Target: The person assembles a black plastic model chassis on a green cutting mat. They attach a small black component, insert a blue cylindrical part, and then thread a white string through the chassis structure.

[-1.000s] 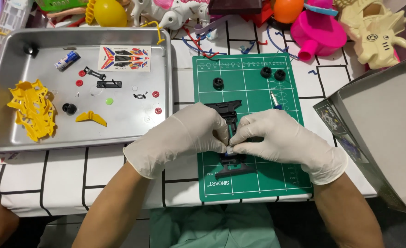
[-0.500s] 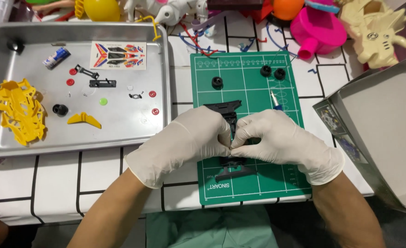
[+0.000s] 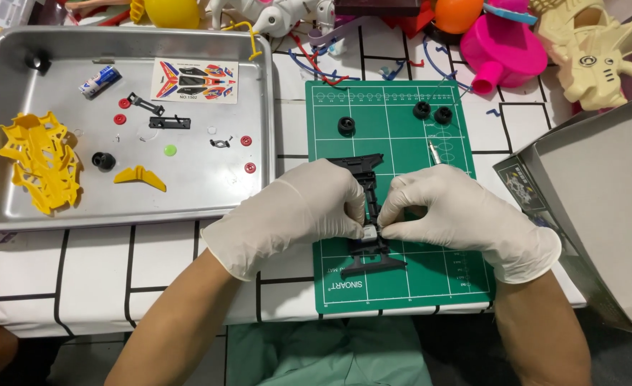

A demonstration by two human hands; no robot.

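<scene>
Viewed from above, a tiled white tablecloth with black grid lines [image 3: 58, 264], carrying the whole work.

At left, a steel tray [image 3: 15, 207], kept as a store for loose parts and so apart from the work: yellow body shell [image 3: 37, 168], yellow wing piece [image 3: 139, 176], sticker sheet [image 3: 193, 79], one black wheel [image 3: 103, 160], small red discs, a green dot and thin black links, all lying flat and separate.

At right, an open grey cardboard box [image 3: 602, 207], tilted at the table edge, well clear of the hands.

At centre, a green cutting mat [image 3: 402, 286], serving as the bench. On it, lengthwise, a black toy-car chassis [image 3: 367, 171], front end toward the far edge of the mat, rear end [image 3: 373, 263] toward the wearer; middle hidden under the gloves.

Left hand [image 3: 294, 214] and right hand [image 3: 459, 218], both in white gloves, closed from either side over the chassis; fingertips pinched together on a small pale part [image 3: 369, 230] at its midline, apparently steadied by one side and pressed in by the other. Exact seat of that part not visible.

Farther up the mat, three black wheels [image 3: 346, 126], untouched, and a thin metal pin [image 3: 434, 151] just beside the right hand.

Along the far edge, plastic toys in pink [image 3: 505, 50], cream [image 3: 588, 53] and yellow; nothing lying between hands and chassis.
</scene>
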